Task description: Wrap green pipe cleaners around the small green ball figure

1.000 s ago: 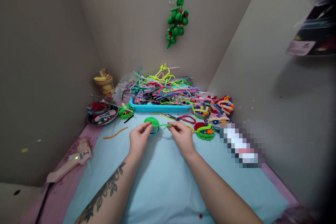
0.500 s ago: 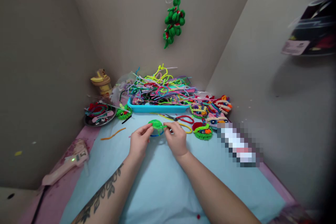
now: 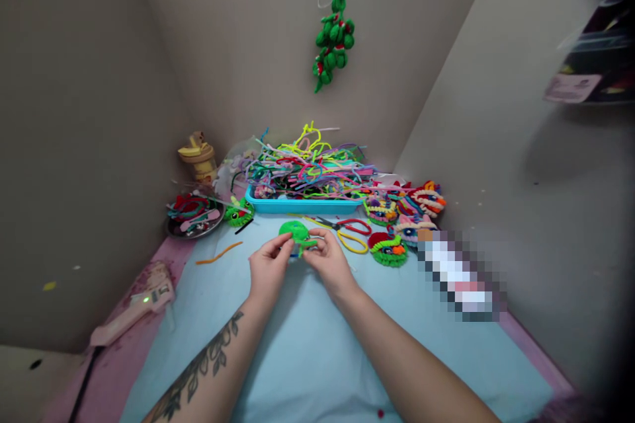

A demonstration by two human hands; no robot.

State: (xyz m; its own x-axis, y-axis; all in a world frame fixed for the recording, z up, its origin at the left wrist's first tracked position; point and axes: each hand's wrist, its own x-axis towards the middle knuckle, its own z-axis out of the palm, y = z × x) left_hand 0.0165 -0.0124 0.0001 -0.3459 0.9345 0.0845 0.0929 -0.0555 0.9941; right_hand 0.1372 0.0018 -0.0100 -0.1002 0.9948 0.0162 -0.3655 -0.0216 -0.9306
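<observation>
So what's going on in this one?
A person, bare-handed, has a fuzzy green round piece pinched in the left hand above a light blue cloth, while the right hand has a green strand between its fingers. Just beyond lie scissors, with a blue tray heaped with colourful fuzzy stems behind. A glue gun, green light showing, lies to the left.

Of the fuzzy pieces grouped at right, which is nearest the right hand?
The red-and-green piece, frontmost of the group; the others sit farther back from the right hand.
</observation>
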